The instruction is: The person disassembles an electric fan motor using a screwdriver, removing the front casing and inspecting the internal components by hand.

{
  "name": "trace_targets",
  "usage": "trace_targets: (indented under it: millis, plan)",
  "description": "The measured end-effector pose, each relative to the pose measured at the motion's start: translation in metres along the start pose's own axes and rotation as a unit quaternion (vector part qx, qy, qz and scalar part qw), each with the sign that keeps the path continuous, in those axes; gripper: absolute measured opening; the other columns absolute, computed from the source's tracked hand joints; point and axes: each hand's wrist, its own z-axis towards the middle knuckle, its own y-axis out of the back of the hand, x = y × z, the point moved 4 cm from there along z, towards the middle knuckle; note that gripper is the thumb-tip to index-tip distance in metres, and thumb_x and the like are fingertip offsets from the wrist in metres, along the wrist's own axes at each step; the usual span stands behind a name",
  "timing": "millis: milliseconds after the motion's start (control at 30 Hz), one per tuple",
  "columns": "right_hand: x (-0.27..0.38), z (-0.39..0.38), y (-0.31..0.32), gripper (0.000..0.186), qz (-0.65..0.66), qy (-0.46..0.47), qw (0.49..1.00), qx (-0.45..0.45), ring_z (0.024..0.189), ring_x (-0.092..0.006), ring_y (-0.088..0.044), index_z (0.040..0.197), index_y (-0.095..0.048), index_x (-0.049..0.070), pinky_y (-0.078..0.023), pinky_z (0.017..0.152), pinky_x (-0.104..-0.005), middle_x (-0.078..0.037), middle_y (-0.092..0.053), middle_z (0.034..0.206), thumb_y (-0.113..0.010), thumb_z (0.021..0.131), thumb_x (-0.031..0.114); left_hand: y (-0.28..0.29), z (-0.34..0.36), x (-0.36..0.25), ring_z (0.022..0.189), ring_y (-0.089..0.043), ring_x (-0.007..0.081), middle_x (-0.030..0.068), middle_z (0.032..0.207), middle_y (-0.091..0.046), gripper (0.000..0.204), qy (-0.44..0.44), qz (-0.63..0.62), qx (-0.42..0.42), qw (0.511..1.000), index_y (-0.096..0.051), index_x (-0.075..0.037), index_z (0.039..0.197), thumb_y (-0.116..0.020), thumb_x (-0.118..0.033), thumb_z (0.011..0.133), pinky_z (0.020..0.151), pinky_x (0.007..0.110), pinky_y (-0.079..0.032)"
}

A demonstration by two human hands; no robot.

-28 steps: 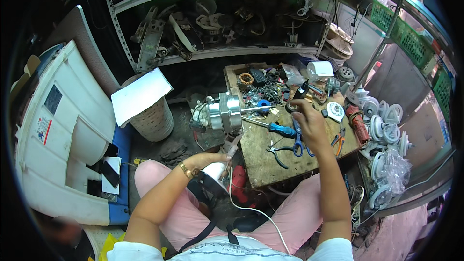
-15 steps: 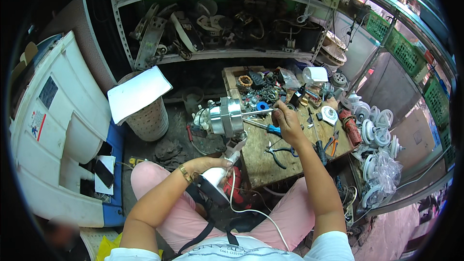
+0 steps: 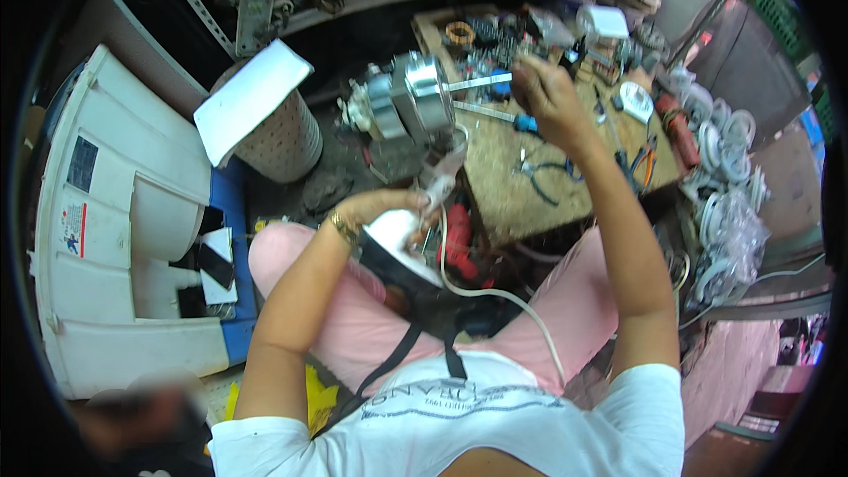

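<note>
Well, in the head view, taking the middle of the scene as the dial's centre, a perforated bin point(image 3: 303, 143) stands at 10 o'clock, its mouth covered by white sheets point(image 3: 253, 99), so its contents are hidden. At 9 o'clock is a large white plastic housing point(image 3: 106, 252); a dark phone point(image 3: 216, 265) lies on something white in its lower recess. At 3 o'clock a clear plastic bag point(image 3: 744, 234) is bunched against white pulley-like wheels point(image 3: 712, 143), though what it holds cannot be made out. A green basket point(image 3: 791, 66) sits at 2 o'clock, its inside out of sight. The wooden worktop point(image 3: 503, 199) carries small parts and an orange ring coil point(image 3: 459, 34) at its far end, with black-handled pliers point(image 3: 539, 185) nearer.

The left grip point(image 3: 389, 205) is closed around the white neck point(image 3: 439, 185) below a silver motor point(image 3: 424, 97). The motor lies at 12 o'clock from that grip and at 9 o'clock from the right grip point(image 3: 549, 99). Its metal shaft point(image 3: 481, 82) points to 3 o'clock, reaching the right grip's curled fingers; whether they pinch the tip, I cannot tell
</note>
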Motion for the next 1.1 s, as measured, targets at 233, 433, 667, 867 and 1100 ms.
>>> trace_targets:
  millis: [233, 433, 667, 867, 1100]
  plan:
    - [0.005, -0.034, -0.023, 0.034, 0.143, -0.042, 0.988, -0.032, 0.060, -0.0138, -0.048, 0.093, -0.054, 0.002, -0.039, 0.055, -0.0293, -0.007, -0.049, 0.065, -0.044, 0.098, 0.034, -0.024, -0.015, -0.003, 0.058, -0.059, 0.0194, 0.0091, 0.076, -0.052, 0.060, -0.035, 0.020, -0.009, 0.999, -0.044, 0.000, 0.119, -0.074, -0.030, 0.076, 0.049, 0.030, -0.050]
    - [-0.062, -0.155, -0.144, 0.021, 0.177, -0.271, 0.941, 0.100, 0.075, -0.0174, -0.059, 0.093, -0.064, -0.001, -0.047, 0.070, -0.0328, -0.011, -0.064, 0.080, -0.059, 0.089, 0.019, -0.024, -0.022, -0.007, 0.056, -0.056, 0.0206, 0.0118, 0.077, -0.053, 0.069, -0.066, 0.045, 0.000, 0.997, -0.037, -0.001, 0.130, -0.073, -0.029, 0.078, 0.049, 0.031, -0.047]
    - [-0.027, -0.177, -0.211, 0.028, 0.225, -0.269, 0.910, 0.222, 0.072, -0.0194, -0.061, 0.094, -0.064, -0.005, -0.048, 0.067, -0.0345, -0.013, -0.066, 0.080, -0.063, 0.084, 0.021, -0.030, -0.023, -0.010, 0.056, -0.055, 0.0207, 0.0111, 0.077, -0.053, 0.059, -0.077, 0.095, 0.034, 0.992, -0.042, 0.000, 0.121, -0.070, -0.033, 0.082, 0.050, 0.031, -0.046]
    - [-0.037, -0.180, -0.230, 0.035, 0.192, -0.243, 0.914, 0.264, 0.081, -0.0304, -0.066, 0.099, -0.067, 0.000, -0.050, 0.073, -0.0391, -0.020, -0.068, 0.088, -0.065, 0.078, 0.028, -0.023, -0.021, -0.004, 0.057, -0.056, 0.0206, 0.0110, 0.076, -0.053, 0.054, -0.068, 0.100, 0.040, 0.992, -0.042, -0.002, 0.118, -0.070, -0.031, 0.083, 0.050, 0.031, -0.047]
    - [-0.034, -0.158, -0.189, 0.031, 0.166, -0.292, 0.895, 0.294, 0.096, -0.0268, -0.062, 0.111, -0.062, 0.000, -0.048, 0.084, -0.0352, -0.019, -0.065, 0.104, -0.052, 0.090, 0.020, -0.019, -0.024, 0.000, 0.059, -0.058, 0.0190, 0.0088, 0.075, -0.054, 0.048, -0.075, 0.167, 0.016, 0.983, -0.046, 0.000, 0.109, -0.068, -0.033, 0.084, 0.051, 0.030, -0.048]
